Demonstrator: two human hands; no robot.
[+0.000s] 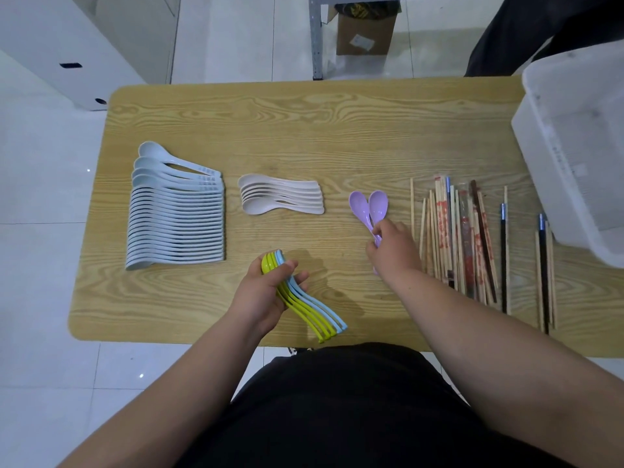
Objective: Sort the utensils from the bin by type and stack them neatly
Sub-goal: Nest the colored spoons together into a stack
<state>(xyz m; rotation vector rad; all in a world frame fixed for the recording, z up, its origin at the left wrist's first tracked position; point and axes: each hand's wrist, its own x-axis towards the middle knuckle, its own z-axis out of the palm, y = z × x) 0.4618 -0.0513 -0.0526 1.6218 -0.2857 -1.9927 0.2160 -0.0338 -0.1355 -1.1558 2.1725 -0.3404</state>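
My left hand point(266, 293) grips a nested stack of green and light blue spoons point(312, 310) above the front of the wooden table point(304, 123). My right hand point(393, 251) pinches the handles of two purple spoons point(369, 206), whose bowls fan out on the table. A long row of pale blue spoons point(175, 214) lies stacked at the left. A small stack of beige spoons point(280, 194) sits in the middle. Several chopsticks point(466, 238), wooden and black, lie side by side at the right.
A white plastic bin point(574, 146) stands at the table's right edge. Beyond the far edge are a cardboard box point(366, 28), a metal shelf leg point(316, 38) and a person's dark trouser leg point(526, 32). White furniture point(67, 45) stands far left.
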